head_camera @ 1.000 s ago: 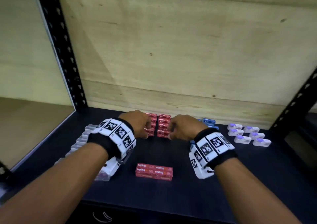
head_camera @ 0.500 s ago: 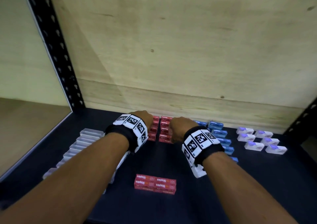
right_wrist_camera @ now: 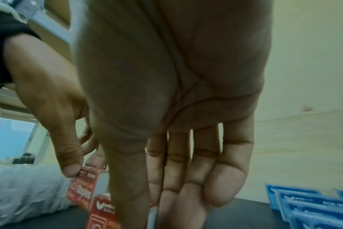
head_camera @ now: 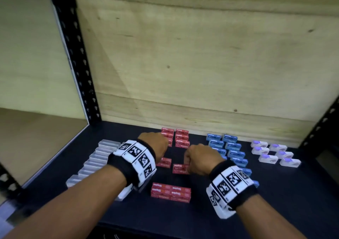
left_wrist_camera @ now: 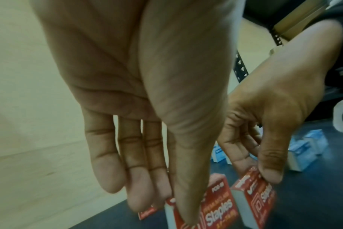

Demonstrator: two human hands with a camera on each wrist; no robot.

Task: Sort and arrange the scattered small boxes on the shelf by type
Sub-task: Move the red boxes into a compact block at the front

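Observation:
Red staples boxes stand in two rows [head_camera: 175, 138] at the back of the dark shelf [head_camera: 275, 193], and a flat group of them [head_camera: 171, 192] lies near the front. My left hand [head_camera: 157, 147] pinches a red staples box [left_wrist_camera: 217, 207] between thumb and fingers, just above the shelf. My right hand [head_camera: 199, 160] pinches another red box [head_camera: 180, 168] beside it, and the two boxes are a little apart. In the right wrist view, my right hand [right_wrist_camera: 147, 216] grips its box [right_wrist_camera: 102, 216], with the left hand's box [right_wrist_camera: 82, 190] behind.
Clear plastic boxes [head_camera: 95, 160] run in a line on the left. Blue boxes [head_camera: 228, 150] stand in two columns right of the red ones, and white boxes with purple tops [head_camera: 275, 152] sit further right. A plywood back wall [head_camera: 201, 64] and black uprights [head_camera: 73, 46] bound the shelf.
Both hands have drawn back from the red rows toward the front, each bringing a red box with it. The view has tilted up and shifted.

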